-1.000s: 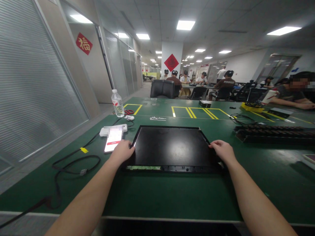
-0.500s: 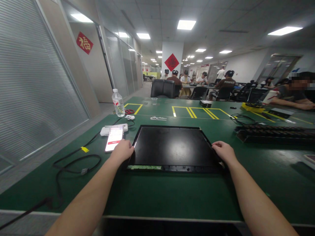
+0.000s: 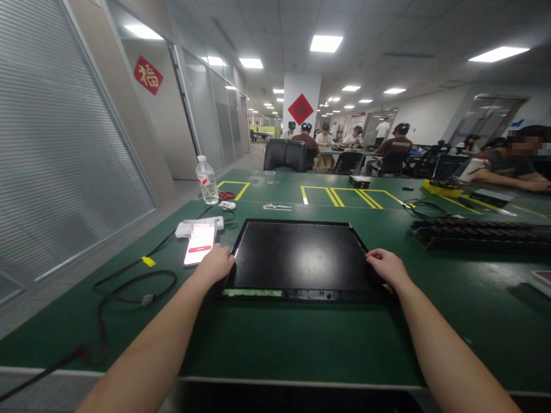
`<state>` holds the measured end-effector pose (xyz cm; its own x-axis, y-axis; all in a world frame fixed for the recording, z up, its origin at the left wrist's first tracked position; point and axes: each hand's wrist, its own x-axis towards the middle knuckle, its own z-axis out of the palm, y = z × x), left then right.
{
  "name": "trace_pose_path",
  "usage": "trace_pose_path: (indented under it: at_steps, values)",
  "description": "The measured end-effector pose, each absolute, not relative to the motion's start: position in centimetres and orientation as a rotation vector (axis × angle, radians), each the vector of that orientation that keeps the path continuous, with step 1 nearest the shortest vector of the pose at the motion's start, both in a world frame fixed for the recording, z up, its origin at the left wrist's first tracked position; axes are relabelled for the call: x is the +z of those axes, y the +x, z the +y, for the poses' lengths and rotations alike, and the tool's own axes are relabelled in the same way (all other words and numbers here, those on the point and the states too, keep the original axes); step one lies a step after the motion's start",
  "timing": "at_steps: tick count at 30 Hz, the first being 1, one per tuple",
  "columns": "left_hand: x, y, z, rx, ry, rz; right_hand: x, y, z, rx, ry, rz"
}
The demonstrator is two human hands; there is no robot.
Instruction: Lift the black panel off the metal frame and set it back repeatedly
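A flat black screen panel lies on the green table in front of me, with a thin green circuit strip along its near edge. My left hand rests curled over the panel's left edge near the front corner. My right hand grips the right edge, fingers bent over the frame. Both forearms reach in from the bottom of the view.
A lit phone and a white block lie left of the panel, a water bottle behind them. Black cables loop at the left. A long black tray sits to the right. A seated person and others work farther back.
My right hand has shifted slightly along the panel's right edge. The panel and my left hand stay where they were.
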<state>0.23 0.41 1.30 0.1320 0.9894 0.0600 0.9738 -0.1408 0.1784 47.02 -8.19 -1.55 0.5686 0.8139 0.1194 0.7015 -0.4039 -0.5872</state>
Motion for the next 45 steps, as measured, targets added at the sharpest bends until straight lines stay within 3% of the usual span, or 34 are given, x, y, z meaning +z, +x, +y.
trace_pose_path:
  at_steps: [13,22,29,45]
  values:
    - [2.5,0.2,0.0,0.655,1.990,1.891,-2.4,48.0,-7.8,0.277,-2.176,-1.202]
    - [3.5,1.2,-0.8,1.108,1.274,1.664,-2.5,48.1,-7.9,0.226,-2.193,-1.242]
    - [4.6,2.0,-1.1,1.163,0.922,1.478,-2.4,48.0,-7.9,0.255,-2.211,-1.247]
    - [3.6,2.3,-0.5,1.255,0.706,1.267,-2.7,48.1,-7.8,0.253,-2.256,-1.265]
